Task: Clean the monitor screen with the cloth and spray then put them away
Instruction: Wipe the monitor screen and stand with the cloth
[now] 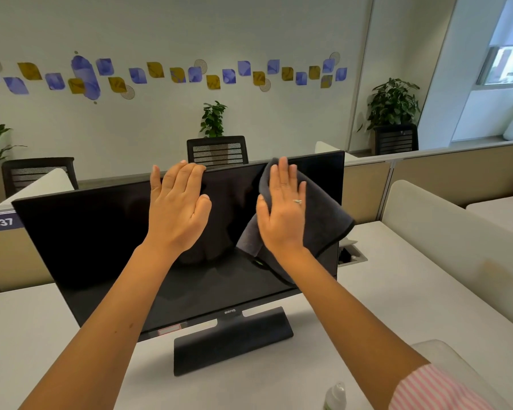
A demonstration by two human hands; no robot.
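At the far left a blue label (1, 222) on the partition read 437, and behind it stood one of the three black mesh chairs (37, 173) I could count along the back; four potted plants (213, 119) showed around the room, one at the left edge, one in the middle behind the second chair, one at the right wall and one by the window. One monitor (101, 247) sat on the white bench (18, 335) in front of me, its screen dark, tilted on its single black stand (231, 340). My left hand (176, 208) lay flat and open against the upper middle of the screen, fingers straight, with the fingertips reaching the top edge. Just to its right, my right hand (282, 208) was also flat with straight fingers, pressing the one dark grey cloth (323, 220) against the upper right part of the screen; the cloth hung down below my palm and spread past it toward the monitor's right edge. One ring showed on that hand. Near the bottom right, on the bench by my striped pink sleeve (436, 392), stood one small spray bottle (335, 396), only its top in view, well apart from both hands.
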